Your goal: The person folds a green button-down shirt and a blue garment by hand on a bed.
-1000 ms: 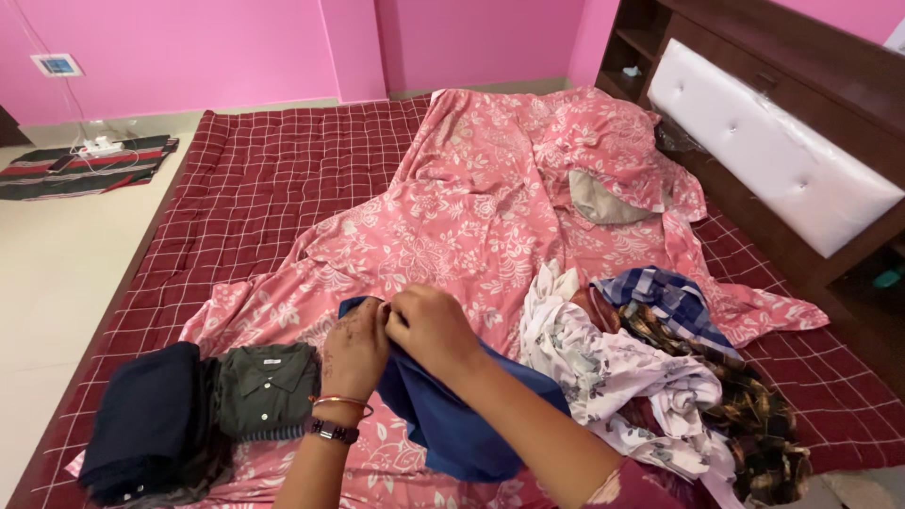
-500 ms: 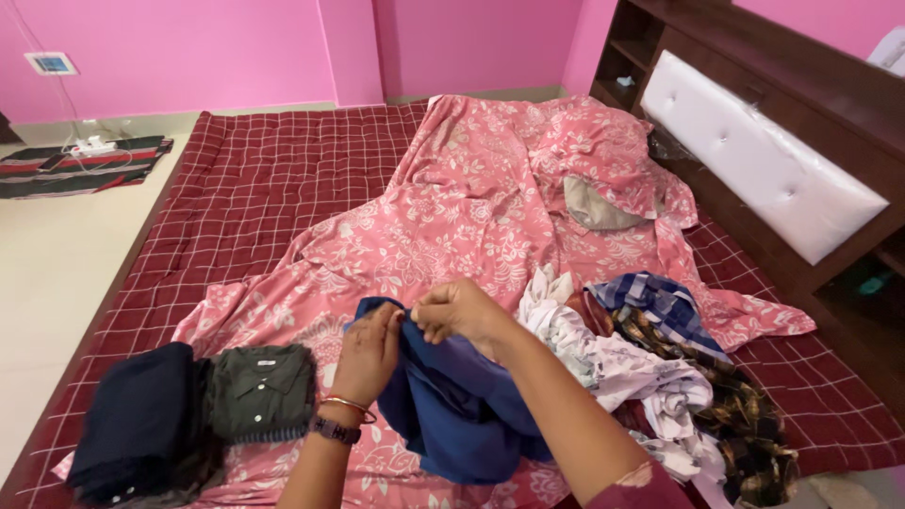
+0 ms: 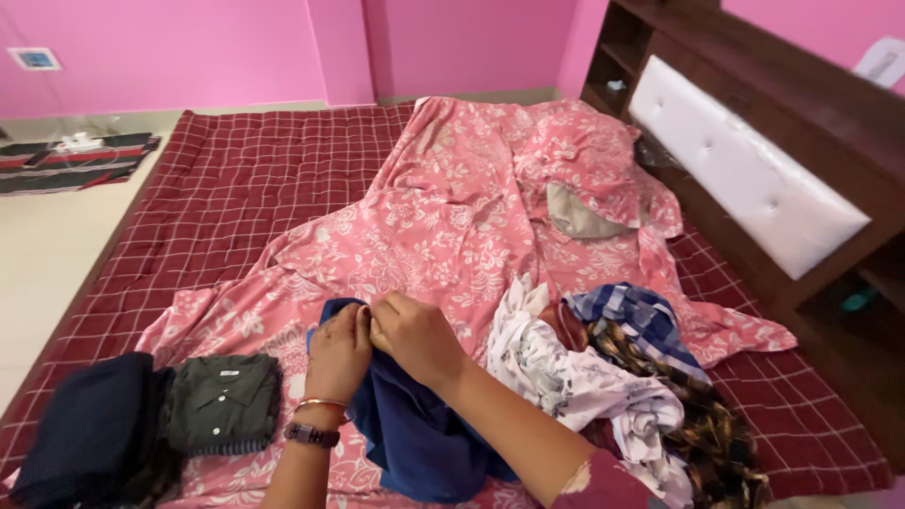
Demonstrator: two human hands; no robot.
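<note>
Currently observed, head view: left hand [image 3: 339, 349] and right hand [image 3: 415, 335] pressed close together, fingertips of both pinched shut on the top edge of a blue garment [image 3: 415, 434]. Blue garment bunched and draped downward from that pinch, lying on the pink floral sheet [image 3: 443, 217] near the bed's front edge, roughly mid-width. Orange bangle and dark wristband on the left wrist; maroon sleeve on the right forearm.

Toward the front left corner of the bed: folded dark green shirt [image 3: 222, 405], collar up, lying flat, just beside a folded navy stack [image 3: 90, 434] on its left; the two touching or nearly so, cannot tell which. Blue garment near the green shirt, a strip of sheet between them.

Toward the front right of the bed: loose heap of unfolded clothes, with a white floral piece [image 3: 575, 377] touching the blue garment's right side, a blue-and-white checked piece [image 3: 641, 316] on top behind it, and a dark brown patterned piece [image 3: 707, 434] at the right edge of the heap.

Maroon checked bedspread [image 3: 245, 179] under the sheet. Pink floral pillow [image 3: 584, 160] near the headboard, white padded panel [image 3: 745, 170] on the dark wood headboard. Striped mat [image 3: 75, 160] on the floor beyond the bed's left edge.
</note>
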